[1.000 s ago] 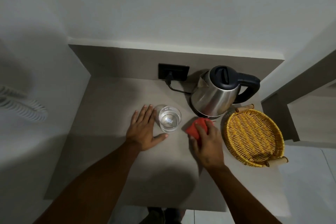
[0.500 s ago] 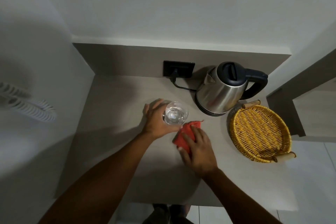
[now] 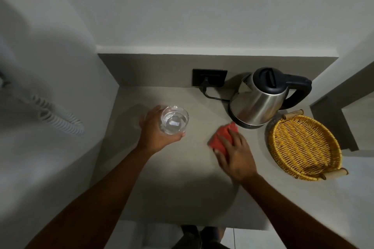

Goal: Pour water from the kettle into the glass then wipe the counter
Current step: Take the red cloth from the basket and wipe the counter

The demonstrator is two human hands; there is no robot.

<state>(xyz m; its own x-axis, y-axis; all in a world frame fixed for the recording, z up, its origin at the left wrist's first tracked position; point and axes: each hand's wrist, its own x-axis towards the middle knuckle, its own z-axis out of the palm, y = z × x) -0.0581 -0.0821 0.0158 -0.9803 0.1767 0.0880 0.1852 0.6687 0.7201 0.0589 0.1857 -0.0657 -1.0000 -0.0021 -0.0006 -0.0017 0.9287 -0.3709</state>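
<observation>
1. Where the white wall meets the left edge of the view, a pale coiled cord (image 3: 58, 119) hangs beside the grey matte counter (image 3: 182, 188).
2. The left hand (image 3: 155, 131) has its grip wrapped around a clear round drinking glass (image 3: 174, 120) with water in it, fingers behind it and thumb in front; whether the glass touches the counter cannot be told.
3. A black wall socket (image 3: 209, 78) sits on the backsplash, its black cable running to the kettle's base.
4. The right hand (image 3: 234, 153) lies flat with fingers spread, pressing a red folded cloth (image 3: 221, 137) onto the counter, just in front of the kettle.
5. The stainless-steel electric kettle with a dark lid and handle (image 3: 261, 99) stands upright on its base at the back.
6. A round yellow wicker basket (image 3: 303, 145) rests at the right end, near the kettle.
</observation>
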